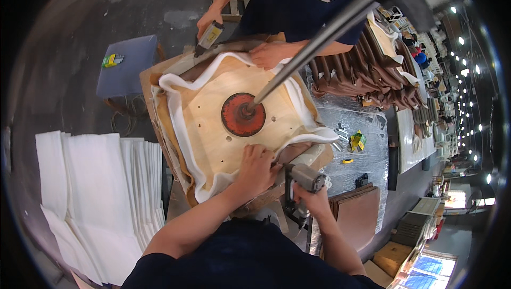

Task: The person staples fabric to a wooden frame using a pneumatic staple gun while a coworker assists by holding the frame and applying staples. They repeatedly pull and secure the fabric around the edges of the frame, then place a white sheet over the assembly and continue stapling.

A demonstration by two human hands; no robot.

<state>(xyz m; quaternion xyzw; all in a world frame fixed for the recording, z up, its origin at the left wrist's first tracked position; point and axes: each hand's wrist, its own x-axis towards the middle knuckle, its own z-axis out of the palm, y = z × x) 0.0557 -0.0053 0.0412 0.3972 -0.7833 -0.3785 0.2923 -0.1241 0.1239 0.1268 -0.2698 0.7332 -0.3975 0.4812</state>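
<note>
Gripping grey staple gun in right hand, fingers wrapped round it, nose by the panel's near edge. Left hand half-curled over same edge; can't tell if it's pinching anything. Wooden panel lies flat between person and co-worker, white padding round its rim, red disc on its middle. Co-worker holds second staple gun.

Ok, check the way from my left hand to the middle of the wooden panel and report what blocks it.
The red disc covers the middle of the wooden panel, with a metal rod slanting up from it. Between the disc and your left hand, nothing visible stands in the way.
</note>
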